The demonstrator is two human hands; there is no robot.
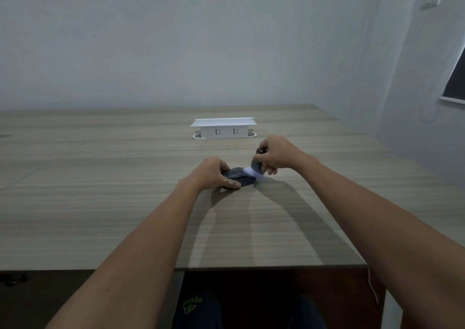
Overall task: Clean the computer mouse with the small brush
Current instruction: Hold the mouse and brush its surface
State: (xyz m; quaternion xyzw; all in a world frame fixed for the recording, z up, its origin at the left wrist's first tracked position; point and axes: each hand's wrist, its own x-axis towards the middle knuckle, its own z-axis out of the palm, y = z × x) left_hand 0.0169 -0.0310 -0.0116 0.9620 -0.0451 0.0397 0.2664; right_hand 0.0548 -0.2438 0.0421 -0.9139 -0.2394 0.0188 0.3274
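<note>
A dark grey computer mouse lies on the wooden table near its middle. My left hand grips the mouse from its left side, thumb along the near edge, and covers part of it. My right hand is closed around a small brush with a dark handle. The brush's white bristles touch the right end of the mouse. The top of the handle sticks out above my fingers.
A white pop-up power socket box stands on the table behind my hands. The table's near edge runs across the lower part of the view, with my legs below it. A wall rises behind, and a window edge shows at the right.
</note>
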